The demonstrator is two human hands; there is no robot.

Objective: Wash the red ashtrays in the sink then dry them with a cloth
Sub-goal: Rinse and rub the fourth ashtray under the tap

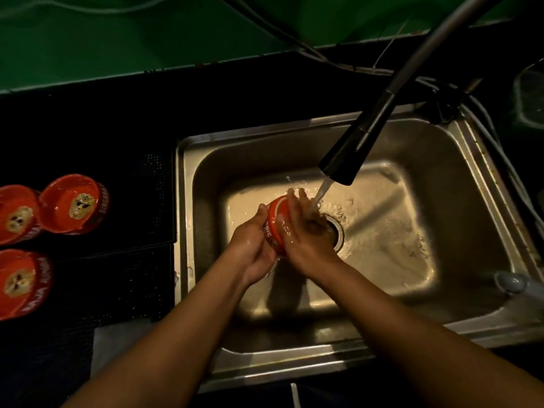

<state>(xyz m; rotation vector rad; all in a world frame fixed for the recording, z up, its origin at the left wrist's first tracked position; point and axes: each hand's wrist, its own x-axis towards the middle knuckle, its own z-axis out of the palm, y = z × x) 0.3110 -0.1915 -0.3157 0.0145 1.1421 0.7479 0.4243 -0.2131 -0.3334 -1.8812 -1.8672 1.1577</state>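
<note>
A red ashtray (276, 220) is held on its edge over the steel sink (459, 160), close to the drain. My left hand (254, 245) grips it from the left and below. My right hand (306, 231) lies over its right side, fingers wrapped across its face, wet under the stream. Water runs from the black faucet head (350, 154) onto my right hand and the ashtray. Three more red ashtrays stand on the dark counter at the left: one (73, 203) nearest the sink, one (17, 214) at the edge, one (22, 282) below them.
A pale cloth (117, 346) lies on the counter at the sink's front left corner. A grey object (512, 282) rests on the sink's right rim. Cables run along the back counter under a green wall. The faucet hose arches from the upper right.
</note>
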